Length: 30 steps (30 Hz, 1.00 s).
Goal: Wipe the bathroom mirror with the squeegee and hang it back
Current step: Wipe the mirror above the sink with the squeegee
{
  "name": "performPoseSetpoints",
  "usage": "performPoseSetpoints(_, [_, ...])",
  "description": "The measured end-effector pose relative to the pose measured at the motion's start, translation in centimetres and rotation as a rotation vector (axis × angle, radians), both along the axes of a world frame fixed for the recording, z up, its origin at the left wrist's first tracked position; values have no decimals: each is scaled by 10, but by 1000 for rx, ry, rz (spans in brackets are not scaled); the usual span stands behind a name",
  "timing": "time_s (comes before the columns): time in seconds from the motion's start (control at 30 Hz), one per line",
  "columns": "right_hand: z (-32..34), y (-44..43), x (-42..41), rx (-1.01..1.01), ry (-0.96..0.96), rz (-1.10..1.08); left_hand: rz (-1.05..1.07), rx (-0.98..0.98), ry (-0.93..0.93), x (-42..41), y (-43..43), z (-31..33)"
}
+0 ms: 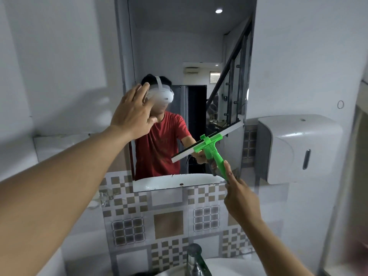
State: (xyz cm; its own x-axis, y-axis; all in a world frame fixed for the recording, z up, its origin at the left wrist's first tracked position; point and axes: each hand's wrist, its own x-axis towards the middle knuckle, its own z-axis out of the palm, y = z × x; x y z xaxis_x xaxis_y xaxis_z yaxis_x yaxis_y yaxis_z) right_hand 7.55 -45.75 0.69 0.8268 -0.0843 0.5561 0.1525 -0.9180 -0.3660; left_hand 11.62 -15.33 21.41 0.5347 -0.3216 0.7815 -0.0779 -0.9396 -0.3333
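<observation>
A tall bathroom mirror (179, 46) hangs on the wall ahead, above patterned tiles. My right hand (240, 196) grips the green handle of a squeegee (214, 150). Its long white-and-black blade lies tilted against the lower right part of the glass, the right end higher. My left hand (132, 112) rests flat with spread fingers near the mirror's left edge, holding nothing. The mirror reflects a person in a red shirt with a white headset.
A white paper towel dispenser (298, 148) is mounted on the wall to the right of the mirror. A metal tap (196, 259) and a white basin (235, 267) sit below. A small ring hook (340, 104) is on the right wall.
</observation>
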Motion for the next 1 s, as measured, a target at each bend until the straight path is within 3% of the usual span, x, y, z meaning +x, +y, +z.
performPoseSetpoints(0.27, [-20,71,-14,366,130,85,-9,24,18,-4,5,4])
performPoseSetpoints(0.43, [-32,130,-34,721,229,232,4,32,19,-9,8,3])
performPoseSetpoints(0.57, [-53,170,-43,833,259,343,7,36,26,-8,7,3])
performPoseSetpoints(0.77, [-68,183,-43,678,159,348,16,36,11,-4,9,3])
performPoseSetpoints(1.0, [-70,159,-40,449,177,299,13,18,-4,-1,9,-2])
